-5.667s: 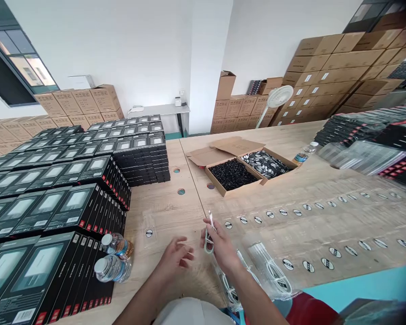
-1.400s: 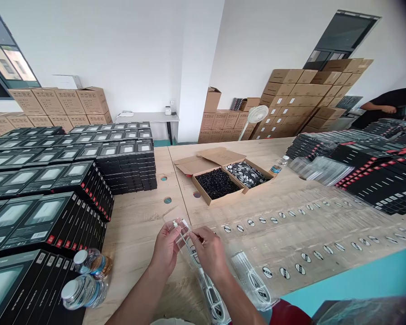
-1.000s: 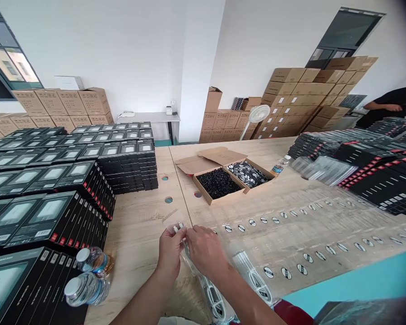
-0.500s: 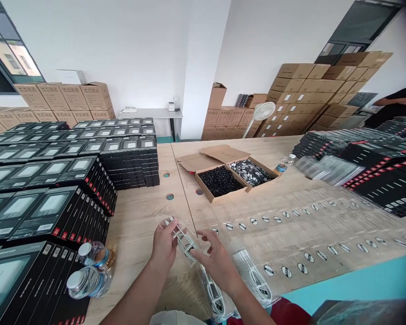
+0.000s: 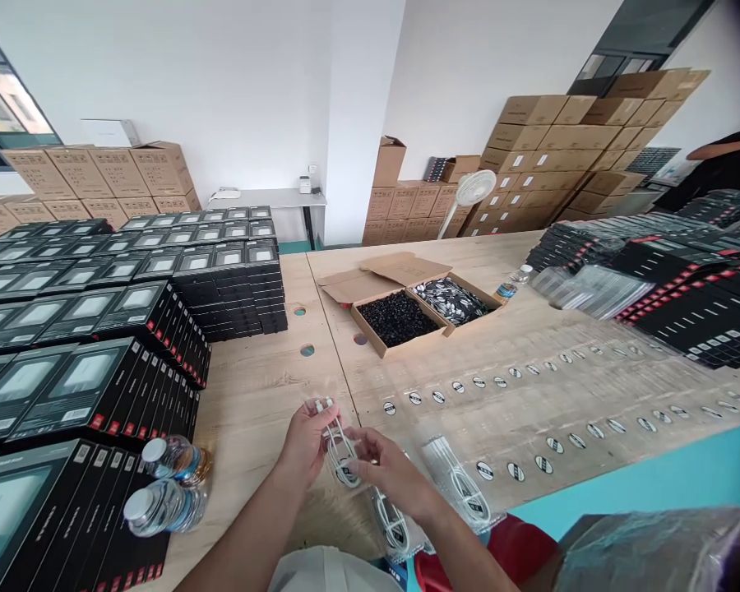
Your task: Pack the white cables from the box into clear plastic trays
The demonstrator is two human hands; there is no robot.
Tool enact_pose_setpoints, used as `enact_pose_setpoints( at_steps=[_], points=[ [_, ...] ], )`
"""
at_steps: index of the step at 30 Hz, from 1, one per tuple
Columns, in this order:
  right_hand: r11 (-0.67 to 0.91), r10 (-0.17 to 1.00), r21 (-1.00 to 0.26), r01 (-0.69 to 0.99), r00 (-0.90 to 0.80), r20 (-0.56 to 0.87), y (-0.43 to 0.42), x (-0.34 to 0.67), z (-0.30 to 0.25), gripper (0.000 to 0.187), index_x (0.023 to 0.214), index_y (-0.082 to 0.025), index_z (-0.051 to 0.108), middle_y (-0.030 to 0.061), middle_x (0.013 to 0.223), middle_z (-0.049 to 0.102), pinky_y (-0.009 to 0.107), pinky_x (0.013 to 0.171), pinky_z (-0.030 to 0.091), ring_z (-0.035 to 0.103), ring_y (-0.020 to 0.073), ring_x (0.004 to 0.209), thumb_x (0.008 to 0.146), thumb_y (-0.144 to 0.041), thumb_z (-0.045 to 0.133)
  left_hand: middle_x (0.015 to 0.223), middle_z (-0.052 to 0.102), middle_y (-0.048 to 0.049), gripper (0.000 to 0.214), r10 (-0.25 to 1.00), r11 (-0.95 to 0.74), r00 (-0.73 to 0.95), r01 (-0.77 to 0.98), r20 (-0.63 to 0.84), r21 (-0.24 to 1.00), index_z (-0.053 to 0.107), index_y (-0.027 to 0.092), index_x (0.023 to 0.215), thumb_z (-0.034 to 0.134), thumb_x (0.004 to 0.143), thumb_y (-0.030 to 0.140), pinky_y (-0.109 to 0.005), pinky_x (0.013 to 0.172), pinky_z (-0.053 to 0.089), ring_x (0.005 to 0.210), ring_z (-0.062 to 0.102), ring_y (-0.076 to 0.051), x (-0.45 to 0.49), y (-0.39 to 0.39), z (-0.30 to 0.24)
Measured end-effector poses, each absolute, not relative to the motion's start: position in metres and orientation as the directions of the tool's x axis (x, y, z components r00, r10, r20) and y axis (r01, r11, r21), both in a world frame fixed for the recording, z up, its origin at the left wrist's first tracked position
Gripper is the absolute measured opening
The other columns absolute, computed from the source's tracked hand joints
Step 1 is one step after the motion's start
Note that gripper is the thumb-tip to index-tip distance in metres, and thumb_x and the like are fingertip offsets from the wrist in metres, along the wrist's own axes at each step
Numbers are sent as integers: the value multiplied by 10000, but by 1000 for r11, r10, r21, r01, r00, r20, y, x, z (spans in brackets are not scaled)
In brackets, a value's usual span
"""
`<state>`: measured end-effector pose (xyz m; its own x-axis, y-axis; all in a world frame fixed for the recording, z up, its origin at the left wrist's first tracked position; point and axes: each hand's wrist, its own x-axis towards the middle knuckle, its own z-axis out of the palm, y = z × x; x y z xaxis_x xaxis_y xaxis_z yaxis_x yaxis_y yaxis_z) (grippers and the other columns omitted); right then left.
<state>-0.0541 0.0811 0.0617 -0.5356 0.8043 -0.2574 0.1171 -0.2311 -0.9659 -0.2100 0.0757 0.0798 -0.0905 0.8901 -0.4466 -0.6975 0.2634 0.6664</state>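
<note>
White coiled cable [image 5: 341, 457], one: above tabletop [image 5: 252, 386], towards 6 o'clock. Left hand [image 5: 305, 442]: fingers pinching plug end, probably keeping plugs [image 5: 329, 403] together. Right hand [image 5: 387, 473]: fingers narrowed on loops, apparently steadying them. Bagged cables [image 5: 465, 489]: tabletop, 4 o'clock from loops.

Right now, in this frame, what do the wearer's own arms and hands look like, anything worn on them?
Both the left hand and right hand are bare, with no gloves visible. The left forearm and right forearm show no sleeve, watch or bracelet. Rings are too small to rule out.
</note>
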Motion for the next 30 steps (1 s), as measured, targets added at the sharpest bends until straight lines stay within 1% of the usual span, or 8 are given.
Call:
enact_pose_setpoints(
  at_steps=[4, 10, 14, 19, 21, 23, 27, 30],
  points=[
    [-173, 815, -974, 149, -533, -226, 92, -55, 61, 462, 1051, -174, 622, -14, 719, 595, 245, 595, 399, 502, 127, 645, 692, -437, 745, 645, 645, -11, 344, 900, 302, -37, -666, -435, 682, 638, 149, 749, 846, 540, 325, -233, 510, 430, 556, 592, -125, -201, 68, 77],
    [-114, 820, -968, 224, -529, -219, 101, -67, 53, 431, 971, -167, 653, -35, 685, 579, 224, 563, 391, 486, 111, 613, 630, -393, 790, 610, 624, 0, 344, 889, 306, -63, -654, -453, 691, 638, 145, 722, 846, 523, 333, -216, 489, 394, 521, 559, -108, -201, 67, 73],
    [-122, 787, -977, 174, -583, -202, 102, -73, 57, 426, 1013, -179, 623, -36, 749, 594, 222, 587, 408, 502, 112, 647, 654, -355, 768, 623, 634, -6, 340, 891, 284, -92, -652, -446, 703, 644, 143, 731, 842, 520, 322, -226, 505, 407, 542, 572, -118, -206, 70, 74],
    [-112, 812, -984, 141, -558, -173, 97, -84, 54, 261, 800, -175, 589, -51, 695, 564, 222, 601, 389, 477, 106, 636, 638, -285, 762, 532, 597, 15, 308, 900, 250, -123, -640, -418, 726, 628, 148, 671, 836, 522, 320, -249, 516, 427, 489, 544, -116, -205, 73, 73],
    [-147, 825, -981, 122, -533, -190, 95, -88, 52, 276, 766, -175, 576, -56, 657, 542, 219, 570, 368, 454, 101, 604, 631, -319, 768, 525, 596, 13, 298, 903, 261, -105, -636, -416, 727, 631, 146, 670, 833, 533, 317, -249, 511, 427, 485, 544, -118, -207, 74, 74],
    [-201, 830, -977, 74, -517, -210, 94, -89, 52, 337, 779, -177, 572, -57, 646, 537, 218, 552, 357, 449, 101, 590, 604, -366, 790, 576, 633, -7, 292, 909, 288, -53, -637, -414, 715, 651, 141, 710, 834, 541, 294, -257, 538, 448, 519, 575, -129, -212, 74, 76],
    [-313, 833, -949, -34, -489, -257, 92, -85, 60, 437, 847, -183, 577, -39, 682, 574, 233, 570, 374, 483, 115, 607, 568, -413, 822, 819, 723, -74, 353, 921, 322, 61, -679, -386, 660, 684, 148, 847, 837, 545, 247, -290, 668, 499, 734, 670, -195, -218, 72, 83],
    [-340, 842, -937, -86, -472, -262, 90, -83, 66, 438, 854, -186, 585, -22, 726, 604, 246, 599, 390, 512, 126, 634, 564, -400, 834, 861, 736, -105, 337, 932, 291, 48, -693, -360, 660, 689, 136, 851, 820, 577, 282, -311, 700, 507, 793, 685, -231, -215, 69, 86]
  ],
)
